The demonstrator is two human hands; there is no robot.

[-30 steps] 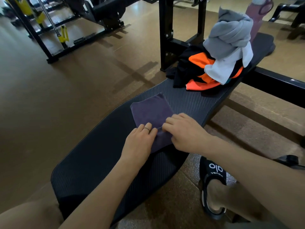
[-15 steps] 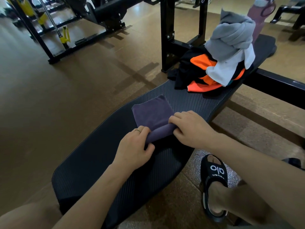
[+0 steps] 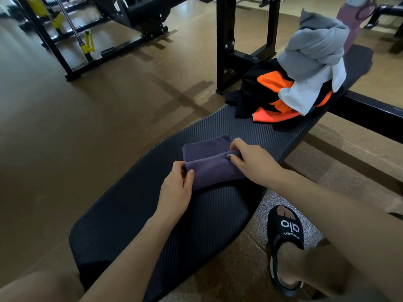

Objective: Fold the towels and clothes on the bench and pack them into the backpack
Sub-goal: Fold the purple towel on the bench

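Observation:
A small purple towel (image 3: 209, 164) lies on the black padded bench (image 3: 152, 214), its near half rolled up over the flat far half. My left hand (image 3: 177, 186) pinches the roll's left end. My right hand (image 3: 250, 162) grips its right end, fingers curled over the fold. Farther along the bench sits a heap of clothes: a grey garment (image 3: 314, 46) on top, a white cloth (image 3: 309, 94) under it, orange fabric (image 3: 274, 83) and black fabric (image 3: 250, 88) below. No backpack is in view.
A pink water bottle (image 3: 353, 16) stands behind the heap. A black upright frame (image 3: 224, 44) rises beside the bench. My sandalled foot (image 3: 285, 240) rests on the floor at the right. Gym machines (image 3: 87, 40) stand at the far left.
Both hands went from pressing flat on the towel to gripping its near edge and rolling it away from me; the roll has grown and moved further over the flat part.

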